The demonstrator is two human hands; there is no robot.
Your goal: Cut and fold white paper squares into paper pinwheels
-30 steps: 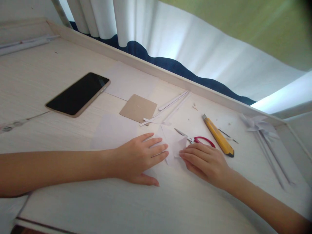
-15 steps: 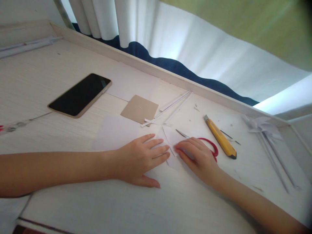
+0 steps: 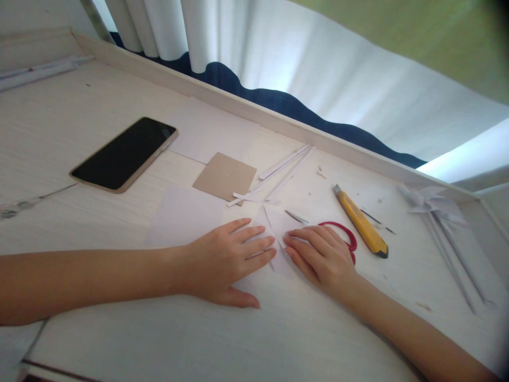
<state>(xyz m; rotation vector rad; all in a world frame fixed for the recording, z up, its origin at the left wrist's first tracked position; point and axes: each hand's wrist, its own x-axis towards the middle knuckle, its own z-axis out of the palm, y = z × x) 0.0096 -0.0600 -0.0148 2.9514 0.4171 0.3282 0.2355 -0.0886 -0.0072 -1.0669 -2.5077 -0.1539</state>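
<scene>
My left hand [image 3: 228, 260] lies flat with fingers stretched out on a folded white paper piece [image 3: 277, 223] on the pale wooden table [image 3: 167, 329]. My right hand [image 3: 321, 255] rests palm down on the same paper's right part, fingers extended and pressing, fingertips almost meeting the left ones. Red-handled scissors [image 3: 338, 232] lie just behind my right hand, partly covered by it. A yellow utility knife [image 3: 361, 222] lies to their right.
A black phone [image 3: 124, 153] lies at the left. A brown card square [image 3: 225, 176], white paper sheets [image 3: 185, 215] and thin paper strips [image 3: 284, 164] sit behind my hands. A white paper pinwheel with rolled sticks [image 3: 437, 212] lies at the right. Curtains hang beyond the raised table edge.
My right hand slid left over the folded paper, flattening its raised flap and covering part of the scissors. My left hand stayed in place.
</scene>
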